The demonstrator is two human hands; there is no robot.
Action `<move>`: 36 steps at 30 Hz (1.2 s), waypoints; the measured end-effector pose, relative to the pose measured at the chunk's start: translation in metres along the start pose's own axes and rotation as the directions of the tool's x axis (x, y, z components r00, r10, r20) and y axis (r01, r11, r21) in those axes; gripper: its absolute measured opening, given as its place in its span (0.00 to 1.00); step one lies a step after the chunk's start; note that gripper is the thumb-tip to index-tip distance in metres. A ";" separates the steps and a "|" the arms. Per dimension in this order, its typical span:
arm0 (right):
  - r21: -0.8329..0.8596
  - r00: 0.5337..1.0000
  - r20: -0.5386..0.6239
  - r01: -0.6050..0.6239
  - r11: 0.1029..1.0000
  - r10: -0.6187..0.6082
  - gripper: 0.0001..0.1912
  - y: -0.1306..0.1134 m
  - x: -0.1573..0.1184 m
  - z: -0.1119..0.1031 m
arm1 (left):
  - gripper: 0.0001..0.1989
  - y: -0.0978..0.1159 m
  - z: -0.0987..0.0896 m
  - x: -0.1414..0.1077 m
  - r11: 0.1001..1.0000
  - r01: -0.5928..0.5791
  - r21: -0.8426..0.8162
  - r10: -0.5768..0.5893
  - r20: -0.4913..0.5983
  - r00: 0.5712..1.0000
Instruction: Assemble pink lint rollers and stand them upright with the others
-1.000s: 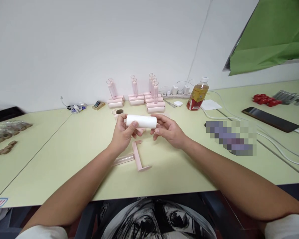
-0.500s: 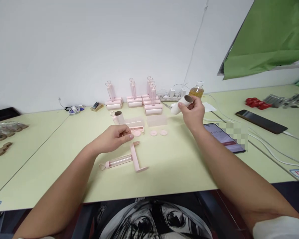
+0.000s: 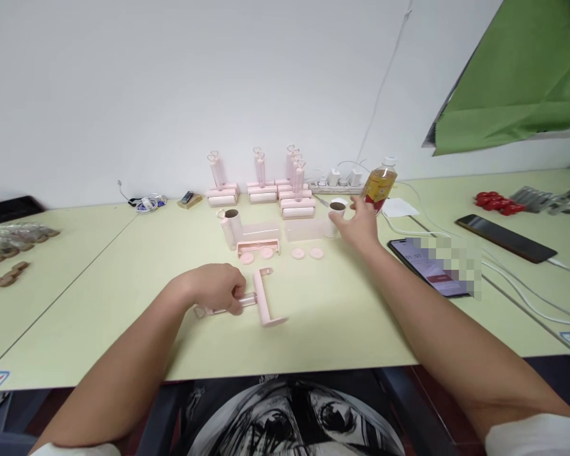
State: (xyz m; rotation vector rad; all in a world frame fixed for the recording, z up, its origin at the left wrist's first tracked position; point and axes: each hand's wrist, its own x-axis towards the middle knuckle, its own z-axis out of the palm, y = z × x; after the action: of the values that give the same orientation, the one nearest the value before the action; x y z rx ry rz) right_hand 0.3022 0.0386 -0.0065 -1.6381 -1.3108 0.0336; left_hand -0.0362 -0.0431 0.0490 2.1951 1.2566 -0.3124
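Left hand [image 3: 216, 288] fingers curl around the light, stiff roller handle [image 3: 261, 304]; right hand [image 3: 361, 225] fingers loosely touch the upright paper roll [image 3: 336, 212].

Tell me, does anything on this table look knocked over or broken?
Nothing looks broken or spilled. One pink roller frame lies flat under the left hand, unlike the assembled rollers standing at the back; loose pink discs lie nearby.

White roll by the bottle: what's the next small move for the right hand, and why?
Probably let go and draw the right hand back. The white roll appears to stand upright on the table, open core up, close to the bottle, while the left hand grips the pink roller handle.
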 end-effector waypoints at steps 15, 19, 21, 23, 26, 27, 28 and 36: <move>0.536 0.295 0.837 -0.612 0.582 -0.461 0.24 -0.071 -0.081 -0.026 | 0.12 0.003 0.020 0.035 0.742 -0.664 -0.095 0.493 -0.593 0.636; 0.494 0.236 0.852 -0.658 0.568 -0.467 0.24 -0.070 -0.085 -0.025 | 0.12 0.004 0.024 0.040 0.718 -0.691 -0.080 0.513 -0.611 0.603; 0.481 0.220 0.855 -0.678 0.556 -0.470 0.25 -0.069 -0.084 -0.024 | 0.12 0.004 0.025 0.041 0.718 -0.692 -0.079 0.516 -0.608 0.604; 0.477 0.212 0.852 -0.691 0.543 -0.479 0.26 -0.068 -0.084 -0.023 | 0.11 0.004 0.025 0.042 0.716 -0.694 -0.076 0.519 -0.607 0.602; 0.481 0.203 0.845 -0.693 0.537 -0.494 0.27 -0.067 -0.083 -0.022 | 0.11 0.002 0.026 0.043 0.712 -0.698 -0.078 0.522 -0.606 0.600; 0.484 0.200 0.843 -0.688 0.541 -0.499 0.27 -0.067 -0.083 -0.022 | 0.11 0.002 0.026 0.043 0.712 -0.698 -0.077 0.522 -0.607 0.599; 0.488 0.199 0.841 -0.681 0.546 -0.503 0.27 -0.067 -0.083 -0.022 | 0.11 0.001 0.026 0.044 0.712 -0.698 -0.076 0.521 -0.609 0.598; 0.573 0.257 0.795 -0.615 0.542 -0.549 0.21 -0.069 -0.082 -0.024 | 0.11 0.001 0.026 0.042 0.727 -0.686 -0.023 0.520 -0.634 0.572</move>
State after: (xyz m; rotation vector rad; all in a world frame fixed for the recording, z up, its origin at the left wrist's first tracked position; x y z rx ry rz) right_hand 0.2319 -0.0444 0.0107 -0.5171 -1.6433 1.8313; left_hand -0.0108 -0.0288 0.0089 2.3845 0.6382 0.8549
